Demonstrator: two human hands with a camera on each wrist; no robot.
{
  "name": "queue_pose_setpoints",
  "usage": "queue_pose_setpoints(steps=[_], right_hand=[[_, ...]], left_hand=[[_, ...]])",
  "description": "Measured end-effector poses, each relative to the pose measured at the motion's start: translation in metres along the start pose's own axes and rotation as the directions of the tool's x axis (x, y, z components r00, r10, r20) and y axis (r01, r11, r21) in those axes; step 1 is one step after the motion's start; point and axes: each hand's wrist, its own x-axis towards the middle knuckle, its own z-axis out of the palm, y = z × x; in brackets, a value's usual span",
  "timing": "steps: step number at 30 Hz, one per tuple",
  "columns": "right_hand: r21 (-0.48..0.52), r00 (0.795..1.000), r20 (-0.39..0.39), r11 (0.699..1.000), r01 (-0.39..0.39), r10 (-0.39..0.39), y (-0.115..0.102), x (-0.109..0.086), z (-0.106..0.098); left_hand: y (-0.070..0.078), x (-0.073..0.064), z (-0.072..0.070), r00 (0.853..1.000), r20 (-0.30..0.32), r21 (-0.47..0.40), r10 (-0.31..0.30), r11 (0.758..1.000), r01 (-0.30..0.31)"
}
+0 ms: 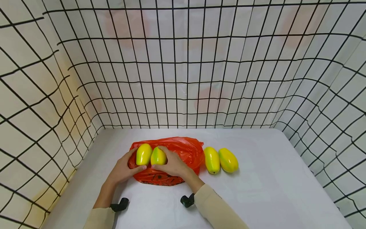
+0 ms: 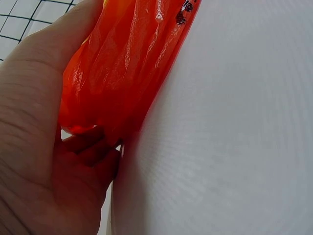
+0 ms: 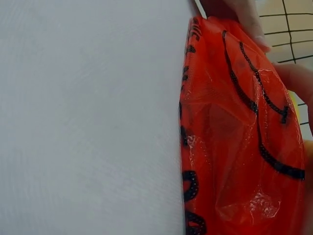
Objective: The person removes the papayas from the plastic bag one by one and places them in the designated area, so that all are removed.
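A crinkled red plastic bag point(image 3: 234, 132) with black printing lies on the pale bench point(image 3: 93, 117); which bench edge is nearest cannot be told. The left hand point(image 3: 239, 17) touches the bag's far end. The right hand point(image 3: 299, 81), partly shown, has its thumb near the left thumb. Black mesh point(image 3: 292, 40) stands beyond.

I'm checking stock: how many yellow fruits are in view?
4: leftmost fruit and second fruit at the left part of the red bag; third fruit and rightmost fruit on the white table, right of the bag. More may be hidden inside.
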Motion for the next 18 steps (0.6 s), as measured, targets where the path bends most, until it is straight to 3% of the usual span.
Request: queue_pose_setpoints(steps=[18], right_hand=[[0.102,0.999,-0.019,0.994,-0.030,0.032,0.0036,-0.0042,-0.0055]], left_hand=[[0.0001,-0.0009,-0.0011,1.000,-0.002,-0.002,-0.002,1.000,0.002]])
